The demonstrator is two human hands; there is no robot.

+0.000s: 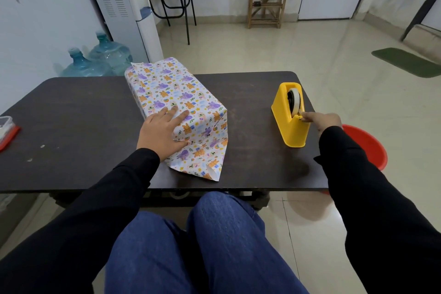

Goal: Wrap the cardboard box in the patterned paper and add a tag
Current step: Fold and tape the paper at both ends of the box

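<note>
Matt printed paper [176, 100] – glossy yellow plastic dispenser [290, 114], dark matt table [71, 107].

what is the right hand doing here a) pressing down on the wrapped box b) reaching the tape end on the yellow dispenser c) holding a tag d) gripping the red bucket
b: the right hand has its fingers at the cutter end of the yellow tape dispenser, while the left hand lies flat on the wrapped box.
</note>
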